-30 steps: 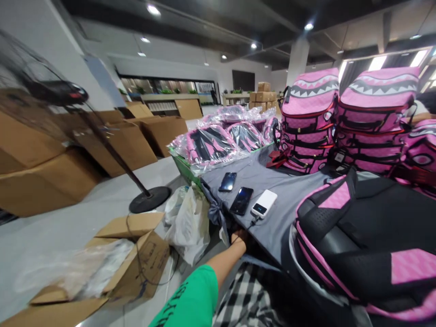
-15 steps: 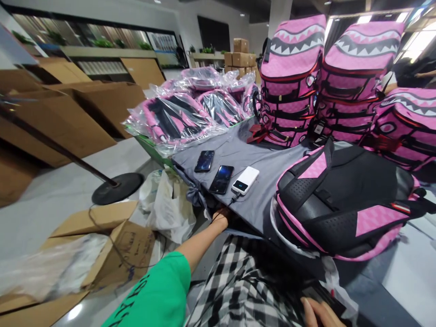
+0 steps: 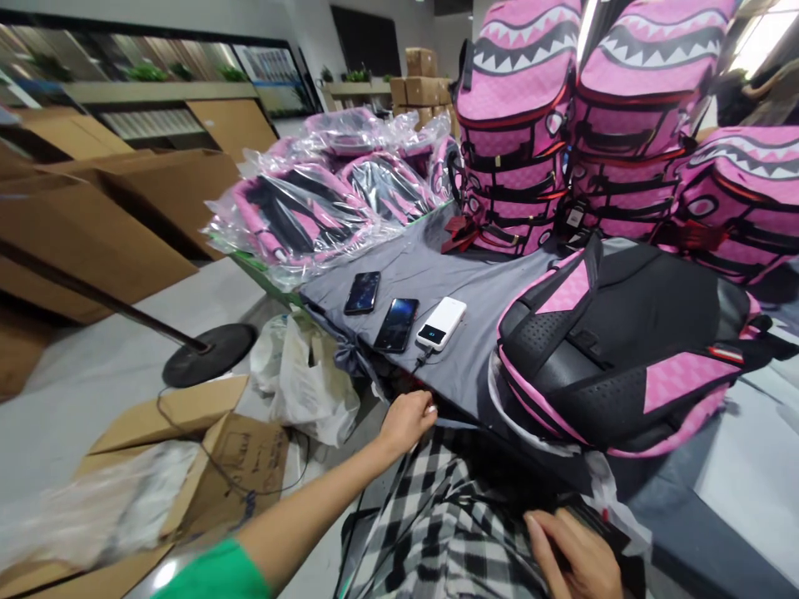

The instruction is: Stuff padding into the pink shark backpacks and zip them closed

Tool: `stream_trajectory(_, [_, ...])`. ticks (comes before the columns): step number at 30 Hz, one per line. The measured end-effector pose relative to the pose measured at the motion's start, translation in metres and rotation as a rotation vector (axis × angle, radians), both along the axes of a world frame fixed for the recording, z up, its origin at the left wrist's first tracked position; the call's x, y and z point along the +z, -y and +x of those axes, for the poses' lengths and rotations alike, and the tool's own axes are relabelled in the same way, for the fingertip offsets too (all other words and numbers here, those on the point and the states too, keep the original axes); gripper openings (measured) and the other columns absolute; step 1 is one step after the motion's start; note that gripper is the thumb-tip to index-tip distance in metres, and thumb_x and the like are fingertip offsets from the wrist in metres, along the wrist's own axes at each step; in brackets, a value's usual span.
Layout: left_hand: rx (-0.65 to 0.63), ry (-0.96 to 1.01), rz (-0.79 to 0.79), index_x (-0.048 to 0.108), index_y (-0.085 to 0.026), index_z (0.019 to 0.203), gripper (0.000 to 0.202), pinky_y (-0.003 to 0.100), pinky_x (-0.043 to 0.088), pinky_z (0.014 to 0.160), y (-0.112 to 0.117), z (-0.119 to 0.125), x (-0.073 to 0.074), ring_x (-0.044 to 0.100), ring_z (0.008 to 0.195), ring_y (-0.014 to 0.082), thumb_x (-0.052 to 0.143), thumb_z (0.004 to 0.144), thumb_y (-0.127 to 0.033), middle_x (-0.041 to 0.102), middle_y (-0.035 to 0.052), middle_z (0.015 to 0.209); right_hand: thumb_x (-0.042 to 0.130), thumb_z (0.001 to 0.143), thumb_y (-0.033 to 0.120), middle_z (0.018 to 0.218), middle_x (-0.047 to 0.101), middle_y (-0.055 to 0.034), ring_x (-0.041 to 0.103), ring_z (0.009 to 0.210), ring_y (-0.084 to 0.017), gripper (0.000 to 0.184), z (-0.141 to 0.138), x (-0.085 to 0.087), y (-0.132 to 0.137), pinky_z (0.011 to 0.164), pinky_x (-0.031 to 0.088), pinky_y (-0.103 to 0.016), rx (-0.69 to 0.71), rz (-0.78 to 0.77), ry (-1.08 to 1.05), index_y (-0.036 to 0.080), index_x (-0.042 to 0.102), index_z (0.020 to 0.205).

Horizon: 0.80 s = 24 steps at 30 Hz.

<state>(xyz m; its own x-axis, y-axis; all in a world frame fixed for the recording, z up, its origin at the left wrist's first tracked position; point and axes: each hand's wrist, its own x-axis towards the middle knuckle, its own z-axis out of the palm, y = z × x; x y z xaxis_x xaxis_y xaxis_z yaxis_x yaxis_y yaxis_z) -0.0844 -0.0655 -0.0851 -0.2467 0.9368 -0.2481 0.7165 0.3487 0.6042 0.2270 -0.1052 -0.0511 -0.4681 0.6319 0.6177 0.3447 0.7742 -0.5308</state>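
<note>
We curl our left hand (image 3: 409,420) narrow beside the table (image 3: 465,378); the power bank (image 3: 443,320) lies just beyond it. Our right hand (image 3: 578,551) curls loosely, the backpack (image 3: 662,308) beyond it. We cannot tell whether either holds anything.

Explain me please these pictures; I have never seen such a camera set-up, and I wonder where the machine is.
There is no machine: you see a person's two bare hands. One camera, worn on the head, looks forward and down.

The left hand is by the edge of a table covered with grey cloth; the right hand is low, beside checked cloth. Whether either holds anything is not clear.

On the table lie two phones, a white power bank with a cable plugged in, and a backpack, straps upward. Behind are stacked pink backpacks and plastic-wrapped ones.
</note>
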Motion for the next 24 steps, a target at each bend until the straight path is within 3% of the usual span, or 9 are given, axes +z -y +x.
stream_trajectory(3, [0.080,0.288,0.021,0.067,-0.015,0.085,0.020,0.030,0.047,0.070,0.019,0.016,0.021,0.059,0.066,0.0160,0.058,0.086,-0.033,0.059,0.0010,0.067,0.059,0.093,0.015,0.066,0.062,0.0003,0.060,0.051,-0.011,0.013,-0.025,0.013,-0.007,0.047,0.049,-0.019,0.043,-0.047,0.014,0.019,0.067,0.103])
stream_trajectory(5, [0.203,0.785,0.028,0.066,-0.015,0.082,0.029,0.028,0.048,0.068,0.030,0.033,0.038,0.049,0.056,0.0106,0.066,0.081,-0.044,0.050,-0.0039,0.061,0.060,0.093,0.021,0.078,0.065,-0.0032,0.064,0.061,-0.013,0.023,-0.042,0.020,-0.010,0.053,0.053,-0.020,0.016,-0.046,0.017,0.019,0.064,0.116])
stream_trajectory(7, [0.343,1.337,0.005,0.067,-0.015,0.075,0.036,0.026,0.049,0.069,0.038,0.053,0.054,0.038,0.052,0.0059,0.083,0.067,-0.045,0.041,-0.0080,0.057,0.062,0.093,0.025,0.092,0.067,-0.0073,0.068,0.074,-0.016,0.032,-0.056,0.026,-0.012,0.062,0.058,-0.025,-0.022,-0.018,-0.015,0.020,0.061,0.125])
stream_trajectory(9, [0.415,1.623,-0.038,0.068,-0.013,0.070,0.038,0.023,0.048,0.066,0.043,0.073,0.068,0.032,0.050,0.0032,0.093,0.056,-0.038,0.041,-0.0088,0.056,0.065,0.092,0.025,0.095,0.067,-0.0085,0.068,0.080,-0.019,0.032,-0.066,0.032,-0.014,0.067,0.060,-0.030,-0.080,0.048,-0.074,0.020,0.060,0.123])
stream_trajectory(14, [0.396,1.662,-0.096,0.074,-0.013,0.075,0.039,0.016,0.042,0.058,0.048,0.107,0.085,0.051,0.061,0.0053,0.097,0.049,-0.031,0.063,-0.0009,0.071,0.066,0.090,0.016,0.086,0.067,-0.0050,0.066,0.078,-0.018,0.022,-0.067,0.039,-0.014,0.068,0.059,-0.032,-0.226,0.149,-0.202,0.022,0.062,0.110])
stream_trajectory(19, [0.338,1.645,-0.061,0.077,-0.016,0.077,0.039,0.019,0.047,0.067,0.052,0.126,0.093,0.057,0.066,0.0084,0.097,0.050,-0.035,0.068,0.0011,0.073,0.066,0.086,0.006,0.089,0.068,-0.0044,0.066,0.081,-0.017,0.031,-0.052,0.037,-0.009,0.071,0.059,-0.032,-0.236,0.199,-0.231,0.022,0.063,0.113])
stream_trajectory(24, [0.285,1.527,0.048,0.080,-0.019,0.083,0.042,0.020,0.045,0.066,0.057,0.134,0.095,0.053,0.065,0.0093,0.096,0.052,-0.042,0.067,0.0019,0.072,0.066,0.087,0.008,0.093,0.068,-0.0049,0.066,0.085,-0.018,0.034,-0.043,0.037,-0.005,0.074,0.058,-0.034,-0.269,0.160,-0.269,0.023,0.063,0.117])
